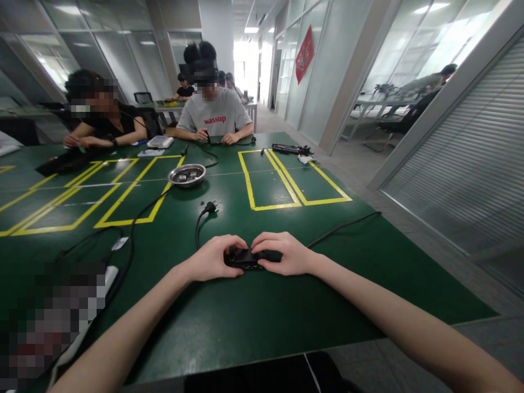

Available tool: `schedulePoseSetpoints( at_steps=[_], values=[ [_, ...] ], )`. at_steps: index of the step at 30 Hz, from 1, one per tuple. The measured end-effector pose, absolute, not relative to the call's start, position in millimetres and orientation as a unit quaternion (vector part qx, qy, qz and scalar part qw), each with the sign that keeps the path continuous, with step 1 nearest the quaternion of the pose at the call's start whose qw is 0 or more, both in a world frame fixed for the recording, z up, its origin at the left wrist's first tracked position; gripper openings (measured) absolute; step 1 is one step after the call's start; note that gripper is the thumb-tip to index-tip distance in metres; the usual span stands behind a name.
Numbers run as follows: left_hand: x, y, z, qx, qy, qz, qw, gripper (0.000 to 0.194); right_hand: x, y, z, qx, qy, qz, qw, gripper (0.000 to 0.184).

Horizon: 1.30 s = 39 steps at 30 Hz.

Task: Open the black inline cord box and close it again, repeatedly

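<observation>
A small black box-shaped part [244, 257] lies low over the green table [221, 316], between my two hands. My left hand [219, 257] grips its left end, thumb along the near side and fingers over the top. At its right end, my right hand [284, 254] is closed in the same way, fingertips near the middle. The near edge shows small light spots too fine to make out. A black cord with a plug [210, 207] comes out beside my left hand, and another black cord [344, 226] runs from behind my right wrist to the table's right edge.
A metal bowl [187, 174] holds small metal parts. Yellow tape [276, 207] marks rectangles on the table. A folded black tripod-like item [291, 148] lies at the far edge. Two people sit across, one handling a dark object. Cords and a blurred-out item occupy the left.
</observation>
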State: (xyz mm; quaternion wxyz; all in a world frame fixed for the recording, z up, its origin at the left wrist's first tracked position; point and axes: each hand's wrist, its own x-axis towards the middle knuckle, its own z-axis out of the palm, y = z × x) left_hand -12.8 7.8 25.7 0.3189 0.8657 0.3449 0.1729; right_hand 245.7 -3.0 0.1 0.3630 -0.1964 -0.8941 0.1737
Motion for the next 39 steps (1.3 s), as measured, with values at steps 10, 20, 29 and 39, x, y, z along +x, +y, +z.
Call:
schedulePoseSetpoints(
  at_steps=[10, 20, 29, 39],
  values=[
    [-11.9, 4.0, 22.5, 0.913, 0.315, 0.187, 0.180, 0.038, 245.4, -2.1, 0.9, -0.193, -0.910, 0.099, 0.354, 0.016],
    [-11.0, 6.6, 24.1, 0.921, 0.324, 0.157, 0.151, 0.040, 246.1, 1.6, -0.4, -0.221, -0.906, 0.096, 0.347, 0.016],
    [-11.4, 7.3, 24.0, 0.922, 0.319, 0.159, 0.149, 0.040, 247.6, 1.8, -0.5, -0.247, -0.905, 0.107, 0.329, 0.017],
    [-12.7, 10.3, 21.2, 0.922, 0.305, 0.181, 0.155, 0.033, 247.9, 2.8, -3.6, -0.227, -0.919, 0.115, 0.300, 0.034]
  ],
)
